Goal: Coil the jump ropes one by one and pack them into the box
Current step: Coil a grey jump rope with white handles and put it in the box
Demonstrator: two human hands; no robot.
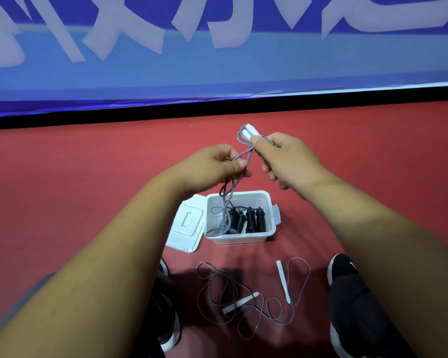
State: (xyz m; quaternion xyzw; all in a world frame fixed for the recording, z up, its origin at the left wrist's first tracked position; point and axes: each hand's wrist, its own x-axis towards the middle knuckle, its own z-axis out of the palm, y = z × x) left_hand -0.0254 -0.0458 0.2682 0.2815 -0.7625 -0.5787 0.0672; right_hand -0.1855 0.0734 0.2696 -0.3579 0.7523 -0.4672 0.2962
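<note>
Your right hand [287,161] is closed around the two white handles [248,130] of a grey rope [245,157]. The handle ends stick out together above your thumb, and a dark ribbed part shows under your fingers. Your left hand [215,166], just beside the right one, pinches the same rope between thumb and fingers. From this hand the cord hangs down in long loops, and its lower end lies inside the box [269,210], at the left side.

The box is white and open, and it stands on the red floor [88,177] below your hands. In its middle and right part, dark coils [251,219] stand side by side. The lid [186,226] lies on the floor just beside the left wall of the box.

A second rope [243,303] is spread loose on the floor nearer to you, between your shoes [347,280], and its two white handles are apart from each other. Behind the box, a blue banner [217,60] with white letters runs along the wall.
</note>
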